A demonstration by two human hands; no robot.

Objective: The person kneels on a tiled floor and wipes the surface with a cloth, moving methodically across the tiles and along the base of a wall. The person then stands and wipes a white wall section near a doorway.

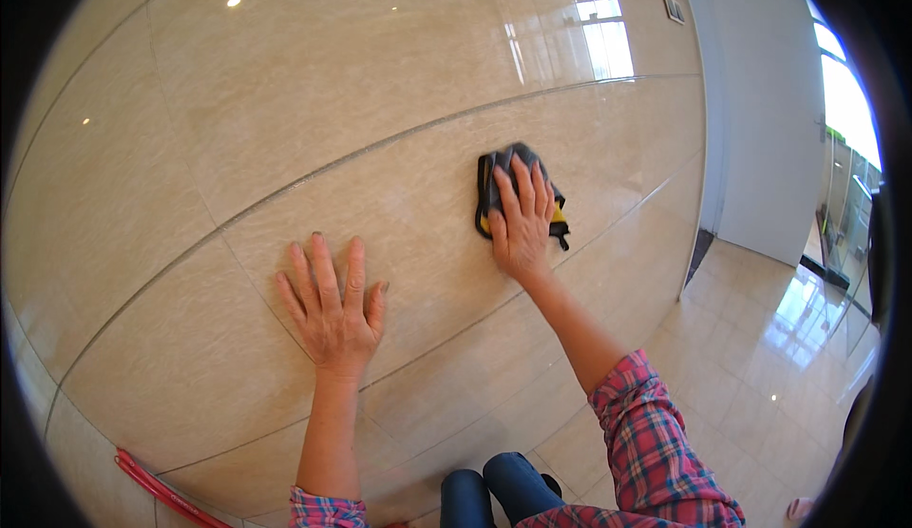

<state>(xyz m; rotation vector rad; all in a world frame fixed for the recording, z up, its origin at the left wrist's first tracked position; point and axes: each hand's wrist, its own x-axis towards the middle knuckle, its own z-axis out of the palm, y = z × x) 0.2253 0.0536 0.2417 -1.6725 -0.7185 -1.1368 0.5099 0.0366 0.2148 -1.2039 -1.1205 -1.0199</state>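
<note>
A glossy beige tiled wall [399,243] fills most of the view before me. My left hand [335,314] lies flat against it with fingers spread, holding nothing and crossing a tile joint. Further right and higher up, my right hand [524,225] presses a grey and yellow cloth [496,171] with black edging to the tile. The cloth is bunched under my palm and fingers. A yellow patch and a small black loop stick out at its lower right.
A red tubular object [167,494] bearing writing stands at lower left. On the right are a wall switch [673,9], a white door [766,114] with a handle, and shiny floor tiles [741,328]. My knees [499,489] show below, near the wall.
</note>
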